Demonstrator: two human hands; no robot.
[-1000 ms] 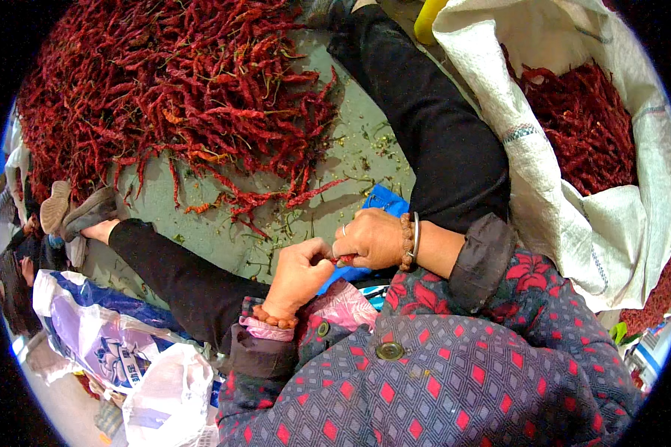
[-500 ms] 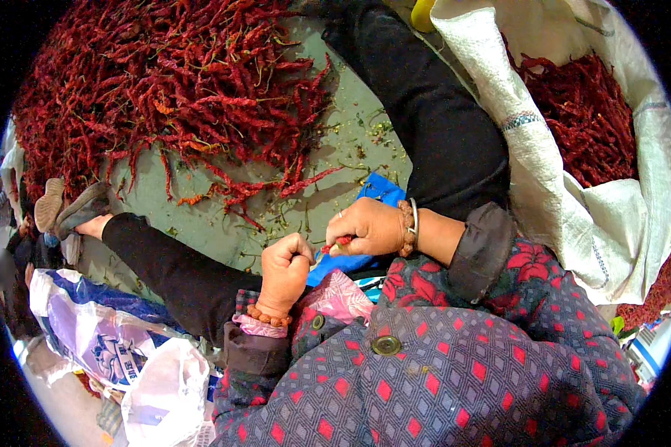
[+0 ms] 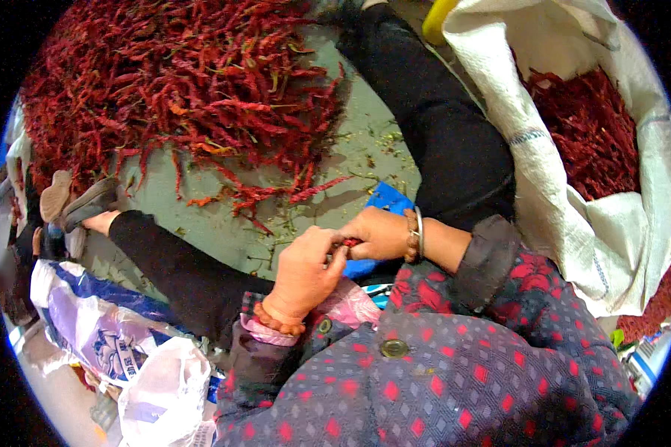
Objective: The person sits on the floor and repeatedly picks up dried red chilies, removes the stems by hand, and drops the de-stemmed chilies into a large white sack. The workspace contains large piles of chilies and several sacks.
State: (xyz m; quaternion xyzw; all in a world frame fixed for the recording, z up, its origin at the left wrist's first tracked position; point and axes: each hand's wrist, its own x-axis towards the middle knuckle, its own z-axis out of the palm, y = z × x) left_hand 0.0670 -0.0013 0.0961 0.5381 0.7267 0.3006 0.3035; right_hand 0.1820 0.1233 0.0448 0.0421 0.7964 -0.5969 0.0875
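Note:
A dried red chili [image 3: 351, 242] shows as a small red bit between my two hands, mostly hidden by the fingers. My right hand [image 3: 382, 235] is closed around it. Thumb and fingers of my left hand [image 3: 311, 270] pinch at its near-left end, and the fingertips of both hands meet there. Beyond them a large heap of dried red chilies [image 3: 179, 97] with stems spreads over the floor. A blue cloth or sheet [image 3: 388, 200] lies under and behind my right hand.
An open white woven sack [image 3: 518, 127] at the right holds dried red chilies [image 3: 589, 134]. Loose stems and bits litter the grey floor [image 3: 224, 216]. My black-trousered legs flank it. Plastic bags [image 3: 164, 387] lie at lower left. A shoe [image 3: 89, 205] is at the heap's left edge.
My left hand has moved right and turned, so its fingers now touch those of my right hand at the chili. The whole view has shifted slightly.

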